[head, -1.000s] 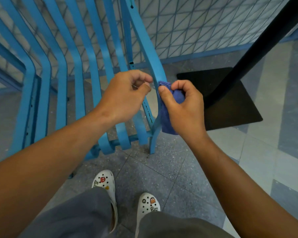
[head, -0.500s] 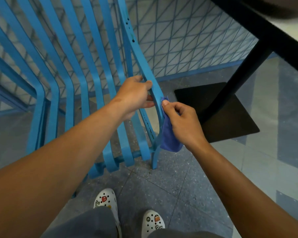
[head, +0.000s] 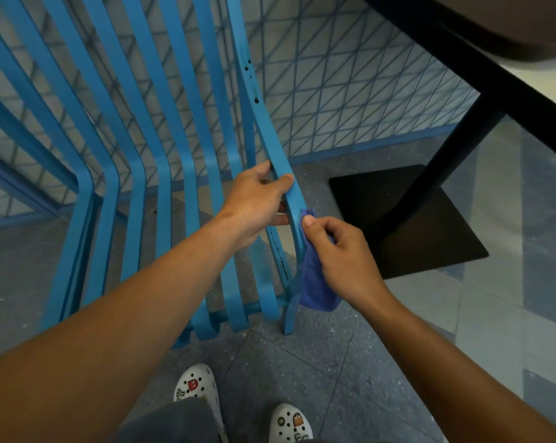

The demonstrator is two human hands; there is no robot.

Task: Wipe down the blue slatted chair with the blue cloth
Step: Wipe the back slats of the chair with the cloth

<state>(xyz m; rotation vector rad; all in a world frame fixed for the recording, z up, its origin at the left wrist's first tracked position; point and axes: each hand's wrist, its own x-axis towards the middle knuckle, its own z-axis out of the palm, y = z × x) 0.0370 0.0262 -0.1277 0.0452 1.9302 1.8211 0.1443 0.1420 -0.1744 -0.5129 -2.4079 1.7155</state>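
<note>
Head view: left hand (head: 257,199) still clasping chair slat (head: 281,161); right hand (head: 344,254) pinching cloth (head: 315,282), slid lower.

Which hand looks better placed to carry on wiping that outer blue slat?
The right hand. It already pinches the blue cloth against the chair's outermost slat. The left hand grips that slat just above, holding no cloth, and likely steadies it.

i see both forearms (head: 136,311) bare, no sleeves. grey shorts (head: 174,422) at the frame's bottom edge. white perforated clogs (head: 197,383), each with small charms: a red one left, an orange one right.
</note>
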